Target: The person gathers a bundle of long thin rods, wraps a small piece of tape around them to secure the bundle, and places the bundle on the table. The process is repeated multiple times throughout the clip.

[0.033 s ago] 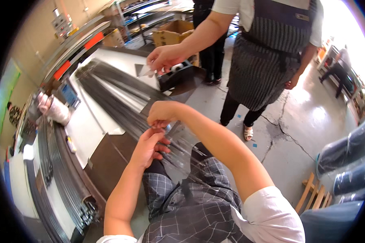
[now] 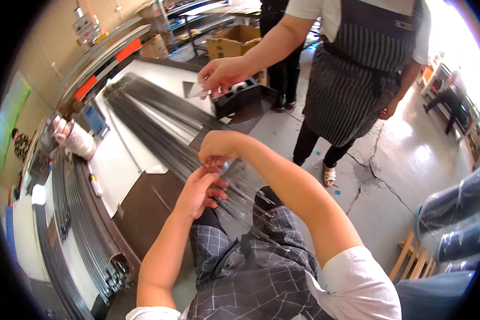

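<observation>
My right hand (image 2: 221, 146) is closed in a pinch at the near part of a bundle of long thin dark strips (image 2: 154, 130). Just below it, my left hand (image 2: 200, 193) has its thumb and forefinger drawn together close to the right fingertips, its other fingers loosely curled. What either hand pinches is too small to make out. The near ends of the strips, with a clear shiny film (image 2: 240, 205) about them, reach over my lap. Beyond the bundle, a co-worker's hand (image 2: 224, 74) holds a small pale flat piece (image 2: 196, 90).
The strips run back across a white-topped table (image 2: 112, 181) with a brown near side. On the left stand a roll of clear wrap (image 2: 80, 144) and more dark strips (image 2: 85, 229). A black bin (image 2: 234, 98) and cardboard box (image 2: 232, 42) lie beyond. Wrapped rolls (image 2: 458, 213) and a wooden pallet (image 2: 410, 256) are at right.
</observation>
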Demonstrator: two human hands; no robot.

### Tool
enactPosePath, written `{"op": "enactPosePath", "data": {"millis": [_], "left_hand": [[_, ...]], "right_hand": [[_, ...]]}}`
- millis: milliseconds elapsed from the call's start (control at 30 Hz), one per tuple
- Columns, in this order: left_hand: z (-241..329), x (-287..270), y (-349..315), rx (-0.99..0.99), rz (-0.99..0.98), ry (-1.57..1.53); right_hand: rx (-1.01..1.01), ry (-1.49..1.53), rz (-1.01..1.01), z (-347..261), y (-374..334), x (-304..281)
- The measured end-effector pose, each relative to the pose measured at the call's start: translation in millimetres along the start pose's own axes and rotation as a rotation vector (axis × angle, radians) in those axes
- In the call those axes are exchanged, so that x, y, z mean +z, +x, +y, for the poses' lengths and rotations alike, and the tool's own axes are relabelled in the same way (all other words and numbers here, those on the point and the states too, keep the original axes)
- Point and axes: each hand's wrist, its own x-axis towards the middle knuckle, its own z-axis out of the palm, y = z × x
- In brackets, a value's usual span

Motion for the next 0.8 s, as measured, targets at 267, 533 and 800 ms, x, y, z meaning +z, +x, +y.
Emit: {"op": "enactPosePath", "data": {"millis": [267,533,800], "left_hand": [[-12,-21,-5,-0.044,-0.044,-0.257],[-14,-13,-3,-0.064,-0.062,-0.302],[-13,-10,-2,0.0,-0.035,-0.217]], "right_hand": [[-0.035,-0.003,-0.044,-3,6,5],[0.005,0.084,-0.049,-1,2,4],[0.015,0.105,-0.065,0,1,0]]}}
